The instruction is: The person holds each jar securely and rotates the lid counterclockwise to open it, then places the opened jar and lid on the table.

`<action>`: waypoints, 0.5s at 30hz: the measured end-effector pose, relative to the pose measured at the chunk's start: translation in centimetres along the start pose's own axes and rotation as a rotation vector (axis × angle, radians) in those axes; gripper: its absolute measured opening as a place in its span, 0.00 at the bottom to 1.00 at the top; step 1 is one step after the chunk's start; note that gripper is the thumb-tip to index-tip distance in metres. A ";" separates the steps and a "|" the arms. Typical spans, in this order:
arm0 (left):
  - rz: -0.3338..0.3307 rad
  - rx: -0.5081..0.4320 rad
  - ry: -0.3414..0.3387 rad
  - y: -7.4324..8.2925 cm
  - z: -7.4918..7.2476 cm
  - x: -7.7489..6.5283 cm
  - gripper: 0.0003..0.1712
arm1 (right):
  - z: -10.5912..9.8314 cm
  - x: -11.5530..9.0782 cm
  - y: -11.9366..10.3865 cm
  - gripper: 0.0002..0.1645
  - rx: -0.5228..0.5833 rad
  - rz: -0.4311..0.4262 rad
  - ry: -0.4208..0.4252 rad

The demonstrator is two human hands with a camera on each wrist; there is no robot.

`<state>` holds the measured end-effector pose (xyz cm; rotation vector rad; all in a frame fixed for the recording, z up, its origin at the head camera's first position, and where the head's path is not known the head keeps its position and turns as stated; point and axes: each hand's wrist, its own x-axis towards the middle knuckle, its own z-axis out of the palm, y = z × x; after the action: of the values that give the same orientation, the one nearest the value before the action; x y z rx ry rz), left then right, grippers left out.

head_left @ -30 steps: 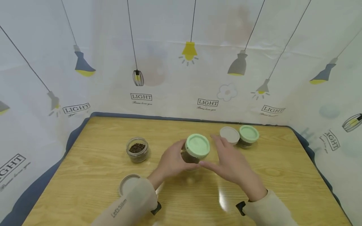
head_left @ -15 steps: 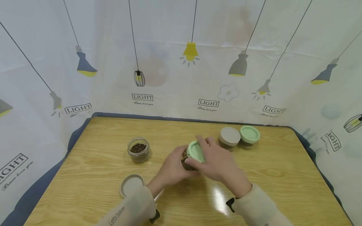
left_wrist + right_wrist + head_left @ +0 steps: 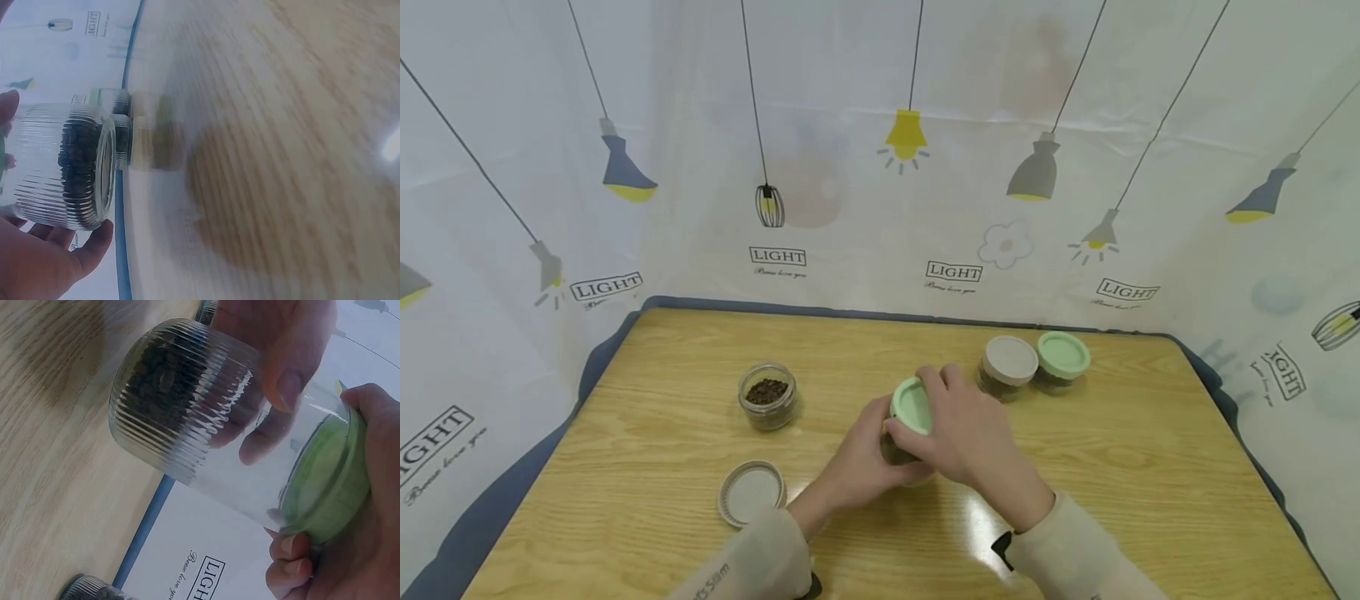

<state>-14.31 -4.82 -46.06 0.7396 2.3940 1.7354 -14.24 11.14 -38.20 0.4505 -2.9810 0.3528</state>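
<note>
A ribbed clear glass jar (image 3: 156,440) with dark bean-like pieces at its bottom is held off the table between both hands. My left hand (image 3: 861,460) curls round the glass body, its fingers showing through the jar in the right wrist view. Over the top, my right hand (image 3: 967,427) grips the pale green lid (image 3: 912,407) by its rim, thumb on the near side and fingers on the far side. The lid sits on the jar's mouth. In the left wrist view the jar's base (image 3: 103,169) faces the tabletop, with a gap below it.
An uncovered glass jar (image 3: 767,397) of brown bits stands at the left on the wooden table (image 3: 647,417). Nearer me lies a loose grey lid (image 3: 751,493), partly behind my left sleeve. Two lidded jars, one grey-topped (image 3: 1009,362) and one green-topped (image 3: 1063,356), stand back right.
My right hand has moved left from beside the jar onto its green lid and taken hold of it. The jar has come slightly nearer me, still in my left hand.
</note>
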 end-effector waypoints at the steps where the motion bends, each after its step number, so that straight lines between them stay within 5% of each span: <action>1: 0.001 -0.017 -0.005 0.0 0.0 -0.1 0.45 | 0.1 0.0 0.0 0.44 -0.002 0.001 0.004; 8: -0.059 -0.025 -0.027 -0.2 0.2 -0.8 0.55 | 0.7 -0.4 -0.4 0.45 -0.009 -0.001 0.037; 15: -0.059 0.049 0.074 -0.2 0.6 -1.2 0.58 | 1.1 -0.7 -1.0 0.45 -0.048 -0.043 0.128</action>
<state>-13.12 -4.80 -46.67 0.6147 2.4883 1.7164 -13.37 10.14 -39.19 0.4675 -2.8445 0.2931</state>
